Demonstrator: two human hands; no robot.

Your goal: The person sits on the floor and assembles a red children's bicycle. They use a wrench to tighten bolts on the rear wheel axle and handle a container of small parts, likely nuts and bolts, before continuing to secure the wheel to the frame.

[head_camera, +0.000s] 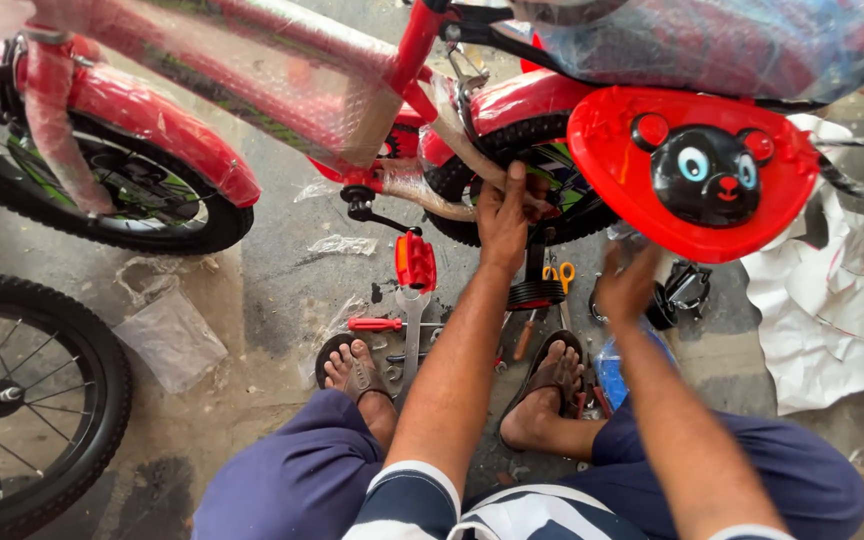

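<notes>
I see my left hand point(504, 215) gripping the rear wheel point(542, 160) of the red bicycle point(392, 70), fingers curled over the tyre. My right hand point(630, 285) reaches below the red bear-faced cover point(692, 170); whether it holds anything I cannot tell.
</notes>
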